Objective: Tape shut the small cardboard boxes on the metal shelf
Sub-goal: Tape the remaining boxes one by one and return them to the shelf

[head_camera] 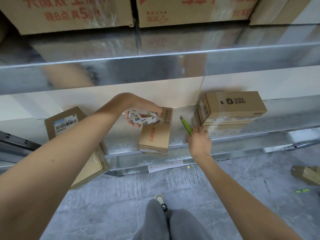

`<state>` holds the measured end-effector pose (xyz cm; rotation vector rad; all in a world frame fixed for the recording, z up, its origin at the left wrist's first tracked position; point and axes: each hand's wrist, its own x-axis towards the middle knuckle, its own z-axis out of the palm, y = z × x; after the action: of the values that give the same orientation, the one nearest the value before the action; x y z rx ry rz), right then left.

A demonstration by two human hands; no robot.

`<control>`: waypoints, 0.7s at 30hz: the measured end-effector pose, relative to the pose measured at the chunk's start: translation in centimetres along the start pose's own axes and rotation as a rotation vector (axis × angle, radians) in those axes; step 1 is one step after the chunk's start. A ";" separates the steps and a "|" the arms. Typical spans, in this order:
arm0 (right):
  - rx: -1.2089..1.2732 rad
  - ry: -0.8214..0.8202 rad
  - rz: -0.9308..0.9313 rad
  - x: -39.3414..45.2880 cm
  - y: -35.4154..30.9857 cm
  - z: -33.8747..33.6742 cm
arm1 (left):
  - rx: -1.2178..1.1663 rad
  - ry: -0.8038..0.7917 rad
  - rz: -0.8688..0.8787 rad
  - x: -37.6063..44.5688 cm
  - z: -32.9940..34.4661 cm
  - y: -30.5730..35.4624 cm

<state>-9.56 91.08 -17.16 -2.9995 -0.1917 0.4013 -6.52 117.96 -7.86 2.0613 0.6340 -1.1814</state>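
A small cardboard box [155, 135] with orange print lies on the metal shelf [242, 135], its near end at the shelf's front edge. Over its far end my left hand [138, 108] grips a roll of clear tape [143, 117] with a printed core. To the right, my right hand [199, 141] holds a green utility knife [187, 126] whose tip points away from me. Further right stand two stacked boxes [232, 108] wrapped in tape, the top one bearing a black logo.
A box with a barcode label [64, 123] leans at the left end of the shelf. Large printed cartons [76, 14] fill the upper shelf. A paper slip [165, 166] hangs under the shelf edge. On the grey floor at right lie a cardboard piece [306, 174] and a green scrap [302, 190].
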 end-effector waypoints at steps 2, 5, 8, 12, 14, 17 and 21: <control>0.055 -0.016 -0.046 0.0 0.2 -0.1 | 0.057 -0.008 0.016 -1.2 0.1 0.8; 0.381 0.029 -0.071 -1.0 0.1 -1.5 | 0.124 -0.001 0.052 -2.5 0.7 2.1; 0.777 0.135 -0.091 -2.6 -0.1 -4.1 | 0.078 0.021 0.064 -2.7 0.8 1.6; 1.197 -0.087 -0.145 -4.3 -1.3 -6.6 | 0.099 0.010 0.081 -3.9 1.5 2.0; 1.127 -0.139 -0.190 -4.5 -2.1 -6.7 | 0.132 0.000 0.087 -4.5 1.8 2.4; 0.974 -0.108 -0.202 -4.5 -3.0 -6.3 | 0.146 -0.006 0.085 -4.9 1.9 2.5; 0.912 -0.100 -0.174 -4.6 -3.8 -6.2 | 0.150 0.012 0.078 -4.9 1.9 2.6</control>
<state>-12.69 93.67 -9.58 -2.0544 -0.2031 0.4583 -8.12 114.46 -3.50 2.1984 0.4786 -1.2045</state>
